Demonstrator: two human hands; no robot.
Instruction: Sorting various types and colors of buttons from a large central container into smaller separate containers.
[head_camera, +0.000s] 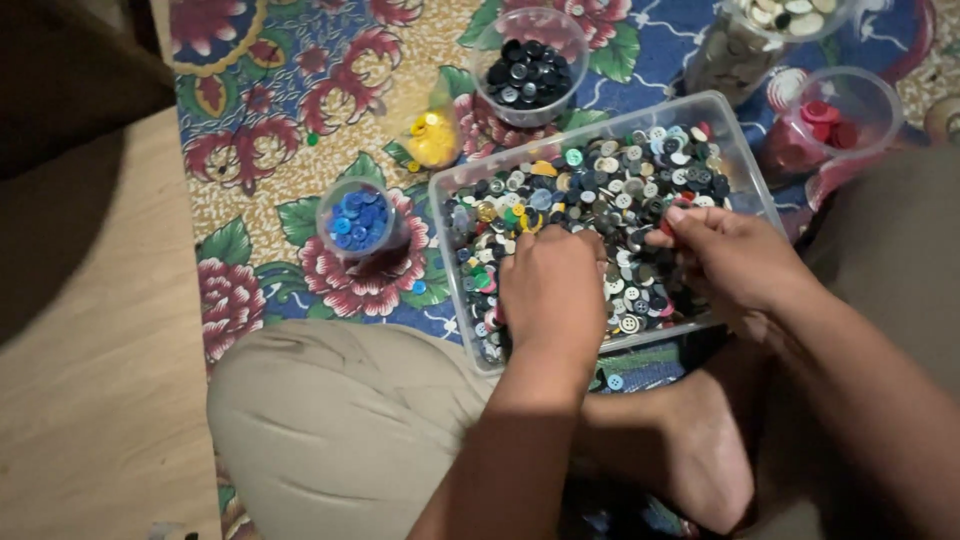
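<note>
Floor work, seated cross-legged on floral mat (290, 90); bare wooden floor (90, 380) to one side.

Clear plastic bin (452, 190), rectangular, rests on the mat just in front of the knees, filled with mixed buttons (610, 190): black, white, grey, a few green, yellow, red.

Around the bin, small clear cups, each one colour: black buttons cup (528, 65) beyond the far edge, white buttons jar (770, 25) at far right, red buttons cup (835, 115) right of the bin, blue buttons cup (357, 218) left of it, yellow buttons cup (433, 138) near the far left corner.

Left hand (550, 290) lies knuckles up in the bin, fingers curled down into the pile; whether it grips anything, cannot tell. Right hand (730, 255) is over the bin's right part, fingertips pinched narrow on something small, seemingly a reddish button; too small to confirm.

Judgement: picking stage of a sort by colour, bin nearly full. Next move calls for lifting the pinched piece clear without dragging neighbours, then matching cup.
</note>
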